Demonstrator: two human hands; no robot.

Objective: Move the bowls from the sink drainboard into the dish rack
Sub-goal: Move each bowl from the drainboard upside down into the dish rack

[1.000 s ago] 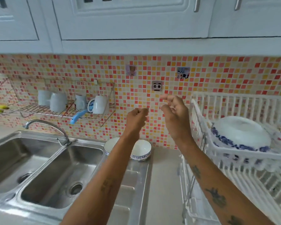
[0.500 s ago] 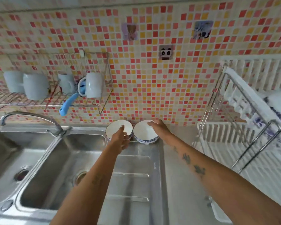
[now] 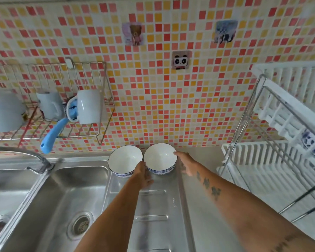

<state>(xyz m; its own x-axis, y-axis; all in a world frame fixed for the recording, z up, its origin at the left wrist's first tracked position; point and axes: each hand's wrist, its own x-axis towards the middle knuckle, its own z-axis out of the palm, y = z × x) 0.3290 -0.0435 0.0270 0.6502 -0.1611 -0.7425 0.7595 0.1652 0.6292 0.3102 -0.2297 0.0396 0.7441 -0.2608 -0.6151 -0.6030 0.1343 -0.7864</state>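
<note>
Both hands had stayed at the bowls since half a second before, though the view had drawn closer and the right hand [image 3: 186,165] had slid from the far rim round to the right side of its bowl.

Two white bowls with blue patterned bands stood upright, side by side and touching, at the back of the steel drainboard [image 3: 153,206], close against the mosaic tile wall [image 3: 153,99]. The left bowl [image 3: 125,160] had the left hand [image 3: 143,176] at its near right rim, right by the seam where the two bowls met; the fingers were curled under and hidden from where I stood, so I could not tell whether they gripped the rim or only rested against it. The right bowl [image 3: 160,158] had the right hand spread along its right flank, fingers [image 3: 177,154] held loosely apart with the foremost tip touching the rim, not closed around anything. Both bowls sat flat on the drainboard.

To the right, on the worktop [image 3: 204,206], the white dish rack [image 3: 273,160] in its chrome frame stood well apart from the bowls. To the left lay the sink basin [image 3: 62,197].
</note>
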